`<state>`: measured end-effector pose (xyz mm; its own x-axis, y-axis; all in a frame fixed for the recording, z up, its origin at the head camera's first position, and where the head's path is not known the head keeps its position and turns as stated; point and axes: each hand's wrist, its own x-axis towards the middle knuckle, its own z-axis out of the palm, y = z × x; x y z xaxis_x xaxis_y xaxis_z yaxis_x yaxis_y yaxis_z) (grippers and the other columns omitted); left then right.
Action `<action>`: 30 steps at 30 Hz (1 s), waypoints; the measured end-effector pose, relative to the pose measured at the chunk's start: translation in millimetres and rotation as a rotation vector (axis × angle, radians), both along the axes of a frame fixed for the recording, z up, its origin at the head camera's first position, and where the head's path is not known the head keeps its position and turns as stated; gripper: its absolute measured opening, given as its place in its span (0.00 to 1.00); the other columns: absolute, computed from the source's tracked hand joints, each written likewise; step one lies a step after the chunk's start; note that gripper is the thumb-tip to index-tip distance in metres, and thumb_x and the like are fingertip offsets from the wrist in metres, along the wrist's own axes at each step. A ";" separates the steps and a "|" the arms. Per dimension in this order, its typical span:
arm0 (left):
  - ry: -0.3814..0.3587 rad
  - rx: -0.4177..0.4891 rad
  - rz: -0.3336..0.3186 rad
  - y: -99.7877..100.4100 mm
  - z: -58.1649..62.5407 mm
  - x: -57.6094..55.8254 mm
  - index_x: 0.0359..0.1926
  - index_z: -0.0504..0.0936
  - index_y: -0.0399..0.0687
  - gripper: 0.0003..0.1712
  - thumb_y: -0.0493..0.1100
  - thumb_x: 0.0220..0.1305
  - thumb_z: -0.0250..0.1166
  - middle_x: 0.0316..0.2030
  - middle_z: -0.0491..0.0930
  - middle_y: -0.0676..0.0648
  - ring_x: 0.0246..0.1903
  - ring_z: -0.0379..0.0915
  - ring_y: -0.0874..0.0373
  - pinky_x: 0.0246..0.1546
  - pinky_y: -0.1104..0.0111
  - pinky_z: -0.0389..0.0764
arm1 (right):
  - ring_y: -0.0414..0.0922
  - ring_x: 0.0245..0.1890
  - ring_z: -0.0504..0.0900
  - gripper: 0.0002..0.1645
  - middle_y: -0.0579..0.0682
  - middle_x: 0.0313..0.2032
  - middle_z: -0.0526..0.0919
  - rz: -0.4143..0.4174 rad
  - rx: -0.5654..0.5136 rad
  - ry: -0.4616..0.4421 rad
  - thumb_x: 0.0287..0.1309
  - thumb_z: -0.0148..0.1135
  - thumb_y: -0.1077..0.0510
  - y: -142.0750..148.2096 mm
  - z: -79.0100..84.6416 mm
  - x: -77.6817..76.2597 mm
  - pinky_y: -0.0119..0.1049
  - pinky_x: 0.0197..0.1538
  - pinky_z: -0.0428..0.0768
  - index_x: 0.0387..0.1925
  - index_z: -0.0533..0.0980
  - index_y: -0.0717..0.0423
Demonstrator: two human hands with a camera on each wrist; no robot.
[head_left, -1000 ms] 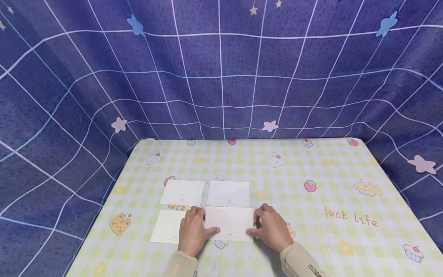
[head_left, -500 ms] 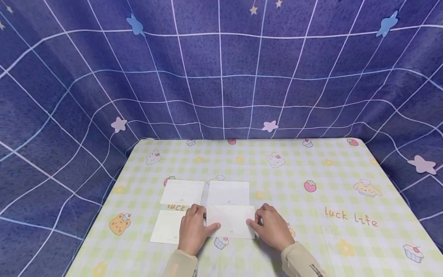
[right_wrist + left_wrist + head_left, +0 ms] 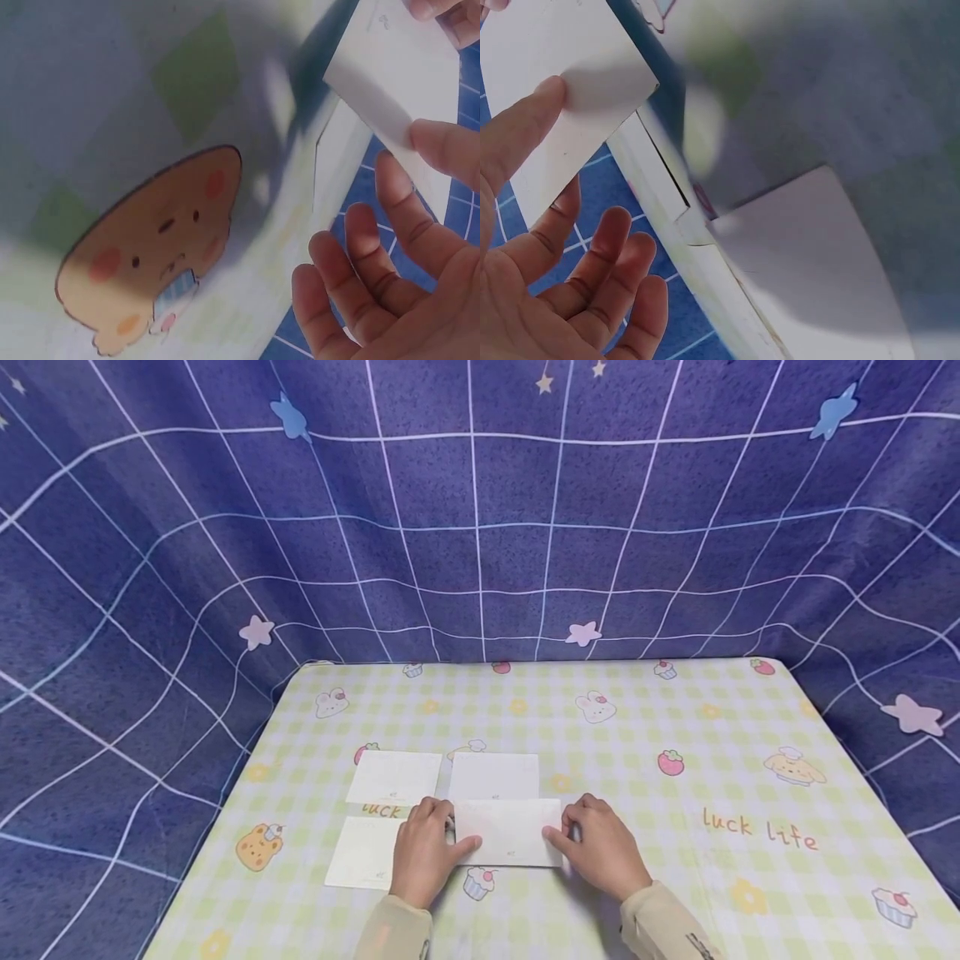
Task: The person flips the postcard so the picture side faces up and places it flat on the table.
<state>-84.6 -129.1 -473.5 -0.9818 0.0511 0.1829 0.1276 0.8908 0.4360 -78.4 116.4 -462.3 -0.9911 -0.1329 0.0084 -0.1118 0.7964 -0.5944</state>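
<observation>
A white card [image 3: 507, 832] with tiny print near its lower edge is held between both hands, tilted and lifted off the cloth. My left hand [image 3: 429, 853] pinches its left end, thumb on the near face and index finger behind, as the left wrist view shows. At the other end, my right hand [image 3: 603, 847] pinches it the same way; its remaining fingers are loosely bent in the right wrist view. Just behind lies another white card [image 3: 495, 774], partly covered by the held one. Two more cards, a far one [image 3: 394, 777] and a near one [image 3: 358, 852], lie to the left.
A checked tablecloth [image 3: 675, 860] with cartoon prints covers the table. Behind and at the sides hangs a blue curtain [image 3: 517, 552] with white grid lines and stars. The near left card reaches under the left hand in the head view.
The card between the hands has risen from the cloth and tilted up, shifting slightly right. Both hands moved with it, and the right hand went a little further right. The other cards stayed put.
</observation>
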 end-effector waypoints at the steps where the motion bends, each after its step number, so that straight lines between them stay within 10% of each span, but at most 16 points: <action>1: 0.004 0.001 -0.002 0.9 0.5 -0.4 0.37 0.82 0.43 0.26 0.52 0.43 0.83 0.39 0.79 0.45 0.38 0.76 0.48 0.40 0.54 0.76 | 0.44 0.41 0.76 0.20 0.43 0.38 0.79 -0.004 0.003 0.003 0.60 0.71 0.45 0.9 1.1 0.1 0.41 0.41 0.75 0.21 0.72 0.44; 30: 0.098 0.033 -0.078 24.3 24.7 -9.1 0.36 0.82 0.44 0.22 0.51 0.47 0.81 0.37 0.82 0.47 0.39 0.81 0.48 0.34 0.58 0.75 | 0.42 0.32 0.75 0.16 0.45 0.34 0.79 -0.074 0.024 0.048 0.61 0.70 0.46 27.8 22.7 4.3 0.42 0.33 0.77 0.24 0.73 0.43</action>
